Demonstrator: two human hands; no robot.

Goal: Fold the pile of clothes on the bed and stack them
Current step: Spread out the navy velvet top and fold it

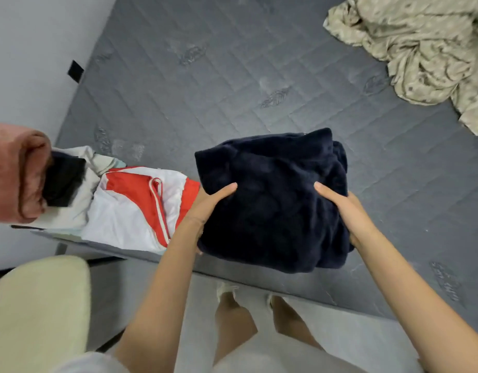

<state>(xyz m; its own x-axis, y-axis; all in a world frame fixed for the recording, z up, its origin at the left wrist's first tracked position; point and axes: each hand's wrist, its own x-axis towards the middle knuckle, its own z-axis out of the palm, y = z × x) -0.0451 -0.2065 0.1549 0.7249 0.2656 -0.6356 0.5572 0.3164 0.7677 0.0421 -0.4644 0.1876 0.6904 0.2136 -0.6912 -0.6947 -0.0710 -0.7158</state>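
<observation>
Navy fleece [272, 200]: I see a folded dark bundle at the near edge of the bed [232, 76], held between both hands. I cannot tell whether it rests on the mattress.
Left hand [205, 208]: grips the bundle's left side, thumb on top, fingers tucked beneath.
Right hand [340, 208]: grips the right side, thumb on top.
Red and white garment [141, 205]: lies just left of the bundle, near the bed's near left corner.
Rust-coloured garment [17, 173]: bunched at the left edge.
Beige sheet [420, 49]: crumpled at the far right corner, well apart.

Rust-brown garment [17, 170] runs off the left edge.
</observation>
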